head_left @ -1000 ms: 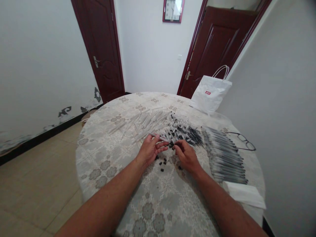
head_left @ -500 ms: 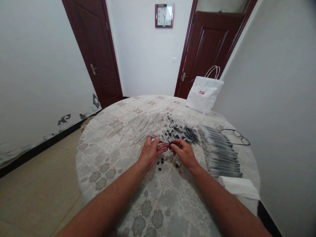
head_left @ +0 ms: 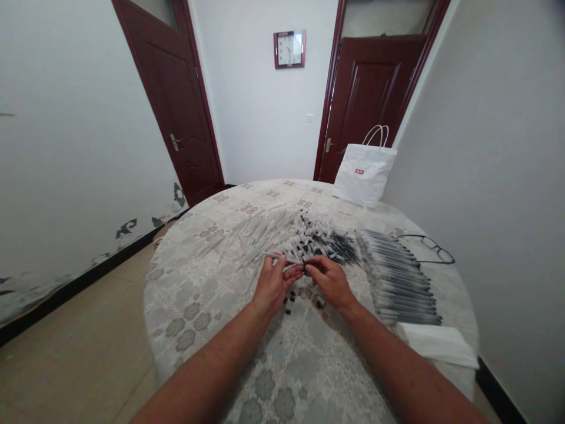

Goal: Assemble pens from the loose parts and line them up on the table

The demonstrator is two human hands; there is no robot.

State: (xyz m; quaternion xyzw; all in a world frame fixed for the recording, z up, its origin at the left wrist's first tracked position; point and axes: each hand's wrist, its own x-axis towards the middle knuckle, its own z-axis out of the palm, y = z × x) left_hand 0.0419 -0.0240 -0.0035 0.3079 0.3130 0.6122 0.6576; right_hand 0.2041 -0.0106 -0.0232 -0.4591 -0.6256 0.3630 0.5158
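My left hand point(head_left: 274, 285) holds a thin pale pen barrel point(head_left: 271, 255) between thumb and fingers, pointing toward the right. At the barrel's right end, my right hand point(head_left: 330, 281) pinches a small dark piece, partly hidden by the fingertips. Whether that piece sits inside the barrel I cannot tell. Several little black plugs point(head_left: 288, 311) lie on the tablecloth just below my left hand. Beyond the hands spreads a heap of loose pale barrels point(head_left: 260, 228), with short white and black pieces point(head_left: 311, 227) and thin dark refills point(head_left: 344, 247) to its right.
A long row of pens point(head_left: 401, 282) lies side by side on the right of the round table point(head_left: 185, 365). Eyeglasses point(head_left: 436, 253) rest beyond it, and a folded white stack point(head_left: 435, 341) is nearer me. A white paper bag point(head_left: 366, 174) stands at the back.
The camera has tilted up a little, so the scene sits lower. Both hands stay together at the barrel's end, with the right fingers pressed closer around the dark piece.
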